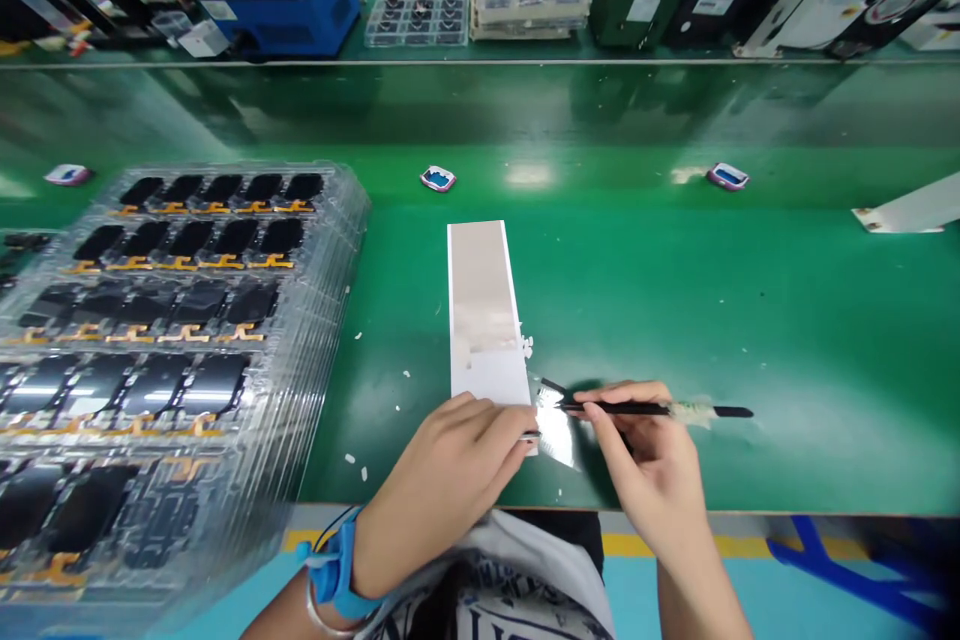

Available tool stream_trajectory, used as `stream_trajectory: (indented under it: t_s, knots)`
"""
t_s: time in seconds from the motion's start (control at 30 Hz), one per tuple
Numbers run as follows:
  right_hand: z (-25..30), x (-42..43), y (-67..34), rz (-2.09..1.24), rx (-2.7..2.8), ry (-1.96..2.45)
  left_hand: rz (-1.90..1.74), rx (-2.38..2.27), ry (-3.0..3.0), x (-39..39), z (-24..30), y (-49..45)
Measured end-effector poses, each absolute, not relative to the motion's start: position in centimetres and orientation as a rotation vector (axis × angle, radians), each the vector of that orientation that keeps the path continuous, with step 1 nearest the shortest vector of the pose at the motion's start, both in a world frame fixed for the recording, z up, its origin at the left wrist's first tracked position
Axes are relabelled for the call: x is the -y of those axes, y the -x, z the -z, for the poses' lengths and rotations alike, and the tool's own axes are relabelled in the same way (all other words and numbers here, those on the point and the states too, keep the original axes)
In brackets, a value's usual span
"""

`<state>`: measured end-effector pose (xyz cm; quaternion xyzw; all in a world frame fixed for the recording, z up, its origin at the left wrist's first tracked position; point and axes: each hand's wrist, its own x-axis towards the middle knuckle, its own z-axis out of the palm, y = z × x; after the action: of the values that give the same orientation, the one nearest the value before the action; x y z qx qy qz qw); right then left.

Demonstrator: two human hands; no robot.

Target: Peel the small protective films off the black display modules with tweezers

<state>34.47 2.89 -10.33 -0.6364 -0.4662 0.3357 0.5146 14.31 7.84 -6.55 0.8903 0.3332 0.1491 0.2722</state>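
My right hand [660,450] is closed around slim black tweezers [637,409] with pale tape wrapped near the rear end. Their tips point left, at a shiny clear film [556,432] with a dark edge beside my left fingers. My left hand [461,450] is closed in a pinch, wearing a blue wrist strap [337,570]. A thin shiny edge shows at its fingertips, but the fingers hide most of what they hold. Under that hand lies a long white sheet [484,290] with a beige upper part, and small white scraps [527,345] cling along its right side.
Stacked clear trays [330,290] of black display screens [217,383] with orange flex cables fill the left. Three small pink-rimmed pieces, one a middle piece [438,179], lie along the back. A shelf above holds compartment boxes [417,12] and a blue bin [300,15].
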Motion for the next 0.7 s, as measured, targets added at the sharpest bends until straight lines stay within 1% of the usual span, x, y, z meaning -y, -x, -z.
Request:
stream_trajectory:
  t_s: [0.17, 0.3, 0.7]
  knots:
    - [9.4, -3.8, -34.2, -0.762, 1.160, 1.469, -0.367, -0.885, -2.531, -8.5, 6.3, -14.7]
    - [9.3, -4.3, -33.2, -0.764, 1.136, 1.486, -0.265, -0.840, -2.595, -8.6, 6.3, -15.0]
    - [9.7, -4.7, -32.6, -0.824, 0.950, 1.543, -0.252, -0.830, -2.553, -8.7, 6.6, -15.0]
